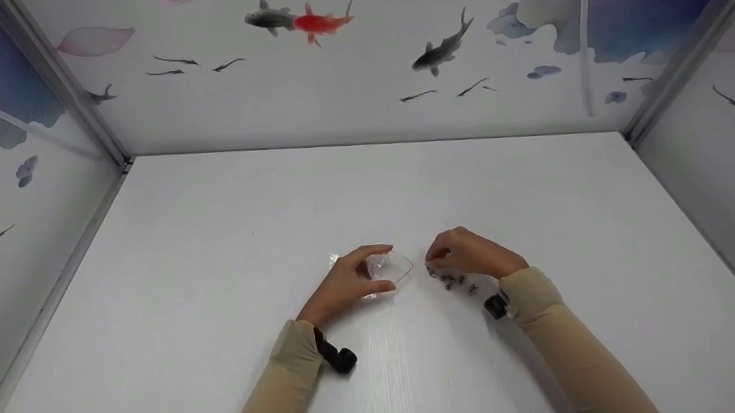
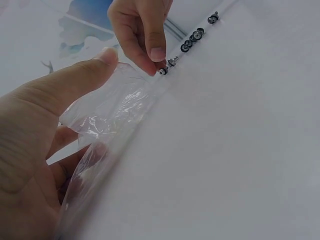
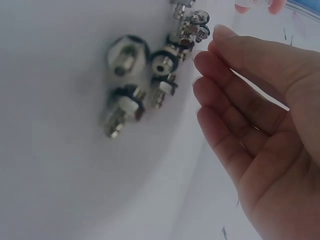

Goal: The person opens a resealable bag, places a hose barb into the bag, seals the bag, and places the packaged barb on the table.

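My left hand (image 1: 346, 285) curves thumb and fingers around a clear plastic bag (image 1: 391, 267), spreading its mouth towards the right. In the left wrist view the thumb lies along the upper edge of the bag (image 2: 112, 107), and other fingers show through the film. My right hand (image 1: 468, 252) brings thumb and forefinger together at the far end of a row of small metal fittings (image 1: 448, 282). In the left wrist view these fingertips pinch at a small metal fitting (image 2: 163, 71) with a dark ring. Several threaded fittings (image 3: 125, 107) with hex nuts and black washers lie beside the right hand.
Both hands work over a white table (image 1: 211, 247). Printed panels (image 1: 356, 74) with fish and petals stand behind and at the sides, joined by grey metal posts. A black wrist camera (image 1: 341, 360) sits on the left wrist, another (image 1: 496, 306) on the right.
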A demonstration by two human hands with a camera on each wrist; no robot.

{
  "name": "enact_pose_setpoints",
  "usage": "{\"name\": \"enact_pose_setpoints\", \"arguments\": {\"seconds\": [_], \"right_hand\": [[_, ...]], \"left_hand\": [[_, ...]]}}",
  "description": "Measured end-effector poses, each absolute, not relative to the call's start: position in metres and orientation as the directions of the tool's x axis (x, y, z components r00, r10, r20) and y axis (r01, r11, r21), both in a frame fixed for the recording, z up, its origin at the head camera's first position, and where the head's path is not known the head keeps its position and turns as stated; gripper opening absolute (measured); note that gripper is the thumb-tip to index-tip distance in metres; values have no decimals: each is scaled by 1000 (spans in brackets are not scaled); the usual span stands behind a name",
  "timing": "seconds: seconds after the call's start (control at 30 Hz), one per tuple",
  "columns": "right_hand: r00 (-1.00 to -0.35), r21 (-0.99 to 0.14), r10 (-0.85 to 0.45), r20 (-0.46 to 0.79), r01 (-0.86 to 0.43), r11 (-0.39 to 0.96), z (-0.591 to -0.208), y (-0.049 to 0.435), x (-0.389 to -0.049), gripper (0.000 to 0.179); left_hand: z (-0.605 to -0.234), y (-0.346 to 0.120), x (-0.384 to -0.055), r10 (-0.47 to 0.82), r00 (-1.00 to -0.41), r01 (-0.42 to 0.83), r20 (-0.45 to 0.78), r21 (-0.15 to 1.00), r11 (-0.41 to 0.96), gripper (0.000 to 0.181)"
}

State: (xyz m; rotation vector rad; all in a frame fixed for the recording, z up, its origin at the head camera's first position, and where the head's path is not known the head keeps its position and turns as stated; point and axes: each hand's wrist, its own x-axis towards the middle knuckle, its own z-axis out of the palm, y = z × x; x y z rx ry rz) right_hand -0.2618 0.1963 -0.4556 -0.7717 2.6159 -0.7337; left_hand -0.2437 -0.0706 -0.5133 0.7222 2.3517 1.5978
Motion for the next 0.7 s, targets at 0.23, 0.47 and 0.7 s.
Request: {"name": "enact_pose_setpoints", "arguments": {"seconds": [0.23,0.47,0.7], "right_hand": [[-804,-564,-578,-139,-415,714,-459,195,-263,12],[-813,-527,-564,-143,-420,739,-461,191,-264,12],[-802,-486,-585,-122,-465,739,-461,189,-264,11]], "left_hand": [[-512,-71,-243,508,-855,285,102,911,297,68],[-513,-71,-243,513,-852,294,106,907,301,67],[-510,-70,-242,512,-854,288,93,904,316,66]]}}
